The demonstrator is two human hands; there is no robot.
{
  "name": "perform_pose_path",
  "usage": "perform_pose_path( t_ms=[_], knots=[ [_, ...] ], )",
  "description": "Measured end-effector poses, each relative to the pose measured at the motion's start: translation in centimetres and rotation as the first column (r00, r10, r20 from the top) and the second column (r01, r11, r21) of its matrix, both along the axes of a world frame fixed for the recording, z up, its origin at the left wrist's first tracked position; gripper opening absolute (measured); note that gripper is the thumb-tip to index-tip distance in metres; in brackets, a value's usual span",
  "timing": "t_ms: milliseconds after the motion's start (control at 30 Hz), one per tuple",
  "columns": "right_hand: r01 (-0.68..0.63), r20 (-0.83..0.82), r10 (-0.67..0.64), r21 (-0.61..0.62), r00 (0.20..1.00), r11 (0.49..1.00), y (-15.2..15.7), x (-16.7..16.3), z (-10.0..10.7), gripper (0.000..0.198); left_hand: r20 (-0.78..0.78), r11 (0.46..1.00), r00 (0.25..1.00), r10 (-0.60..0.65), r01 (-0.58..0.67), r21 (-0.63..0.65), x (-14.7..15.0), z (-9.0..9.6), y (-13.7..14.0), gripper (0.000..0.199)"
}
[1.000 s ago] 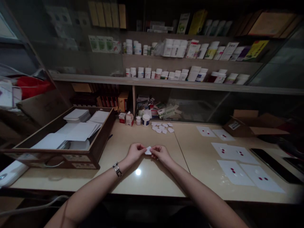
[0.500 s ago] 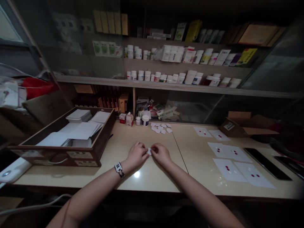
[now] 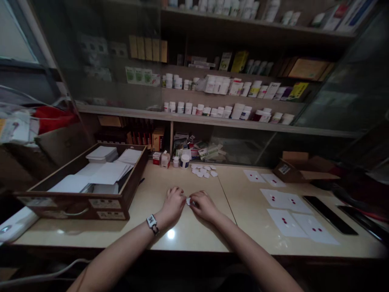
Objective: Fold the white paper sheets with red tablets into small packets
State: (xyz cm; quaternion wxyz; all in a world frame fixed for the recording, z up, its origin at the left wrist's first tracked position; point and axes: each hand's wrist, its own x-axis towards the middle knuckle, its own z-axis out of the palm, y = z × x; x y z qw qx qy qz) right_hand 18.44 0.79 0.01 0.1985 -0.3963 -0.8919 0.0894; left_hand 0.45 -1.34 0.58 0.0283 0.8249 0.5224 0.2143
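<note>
A small folded white paper packet (image 3: 188, 201) is between my two hands, just above the tabletop. My right hand (image 3: 204, 205) pinches it from the right. On its other edge are the closed fingertips of my left hand (image 3: 174, 205), which has a bracelet on the wrist. Beyond them lies a cluster of similar folded paper packets (image 3: 203, 170). To the right, several flat white paper sheets (image 3: 270, 178) are laid out in pairs, with dark red and white tablets on them.
On the left stands a wooden drawer (image 3: 121, 202) with stacks of white paper. Small medicine boxes (image 3: 165, 159) and a white jar (image 3: 184, 161) stand at the back. A black phone (image 3: 330, 215) and an open carton (image 3: 293, 166) are at right. Shelves of bottles rise behind.
The view has tilted upward and shows a higher shelf. My hands stay together around the small paper packet, with the fingers slightly shifted.
</note>
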Motion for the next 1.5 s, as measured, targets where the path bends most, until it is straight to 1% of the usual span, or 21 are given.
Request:
perform_pose_path(
  t_ms=[133,200,300,367,400,433,467,500,567,633,733,800,867,1000,1100,1133,1233,1300,1367,1433,1500],
  knots=[
    [0.045,0.114,-0.048,0.025,0.992,0.999,0.4,0.2,0.6,0.006,-0.106,0.992,0.994,0.02,-0.034,-0.125,0.0,0.2,0.0,0.027],
    [0.101,0.129,-0.107,0.051,0.986,0.994,1.4,0.9,1.0,0.007,-0.129,0.989,0.991,0.022,-0.04,-0.14,0.1,0.3,0.1,0.027],
    [0.192,0.149,-0.205,0.1,0.967,0.976,4.4,3.0,1.9,0.011,-0.135,0.988,0.991,0.023,-0.043,-0.151,0.3,0.6,0.2,0.026],
    [0.232,0.202,-0.245,0.089,0.948,0.969,7.2,5.0,2.4,0.014,-0.124,0.985,0.992,0.024,-0.045,-0.168,0.5,0.9,0.1,0.026],
    [0.291,0.224,-0.303,0.086,0.926,0.953,8.7,6.1,2.6,0.015,-0.118,0.983,0.993,0.026,-0.046,-0.177,0.5,1.0,0.1,0.025],
    [0.374,0.242,-0.384,0.087,0.891,0.923,10.2,7.1,2.7,0.016,-0.113,0.982,0.993,0.027,-0.048,-0.183,0.5,1.1,0.1,0.025],
    [0.471,0.257,-0.478,0.095,0.84,0.877,11.6,8.2,2.7,0.016,-0.111,0.981,0.993,0.029,-0.05,-0.188,0.5,1.1,0.0,0.024],
    [0.528,0.264,-0.534,0.098,0.803,0.843,12.8,9.1,2.6,0.017,-0.112,0.981,0.993,0.031,-0.052,-0.188,0.6,1.2,0.0,0.024],
    [0.594,0.271,-0.595,0.098,0.757,0.799,14.8,10.6,2.1,0.019,-0.118,0.982,0.993,0.031,-0.052,-0.183,0.6,1.1,0.0,0.024],
    [0.644,0.274,-0.641,0.094,0.717,0.76,16.1,11.4,1.5,0.021,-0.121,0.983,0.992,0.032,-0.053,-0.176,0.5,1.1,0.1,0.025],
    [0.69,0.276,-0.681,0.079,0.679,0.72,17.0,11.6,0.7,0.022,-0.111,0.984,0.993,0.029,-0.048,-0.173,0.5,1.0,0.3,0.024],
    [0.706,0.275,-0.693,0.068,0.666,0.705,17.2,11.5,0.4,0.022,-0.107,0.984,0.994,0.025,-0.043,-0.175,0.4,1.0,0.4,0.023],
    [0.709,0.271,-0.696,0.061,0.665,0.702,17.2,11.3,0.4,0.022,-0.106,0.984,0.994,0.02,-0.039,-0.176,0.3,1.1,0.4,0.022],
    [0.671,0.245,-0.665,0.072,0.706,0.738,15.9,10.9,1.1,0.024,-0.095,0.988,0.995,0.007,-0.021,-0.151,0.2,1.2,0.3,0.02],
    [0.627,0.213,-0.631,0.095,0.746,0.773,13.4,11.1,2.0,0.028,-0.076,0.995,0.996,-0.036,0.029,-0.092,0.4,1.0,0.0,0.018],
    [0.604,0.205,-0.61,0.098,0.765,0.791,12.2,11.4,2.2,0.028,-0.078,0.996,0.996,-0.054,0.048,-0.072,0.7,1.0,-0.1,0.019],
    [0.463,0.197,-0.472,0.097,0.859,0.881,7.7,13.3,2.9,0.024,-0.106,0.989,0.983,-0.148,0.144,-0.038,2.6,1.2,-0.4,0.025],
    [0.379,0.225,-0.386,0.077,0.894,0.922,4.3,15.3,3.2,0.021,-0.125,0.969,0.961,-0.247,0.245,-0.029,5.3,1.9,-0.5,0.028],
    [0.357,0.242,-0.361,0.062,0.901,0.932,1.0,17.7,3.3,0.019,-0.115,0.94,0.933,-0.341,0.342,-0.009,9.0,2.8,-0.7,0.03],
    [0.396,0.249,-0.4,0.068,0.882,0.916,-1.9,20.2,3.4,0.018,-0.114,0.899,0.893,-0.435,0.438,0.0,13.4,3.5,-0.9,0.03],
    [0.452,0.255,-0.457,0.084,0.852,0.888,-4.5,22.6,3.4,0.018,-0.105,0.856,0.851,-0.515,0.518,0.002,17.9,3.7,-1.0,0.031]
  ],
)
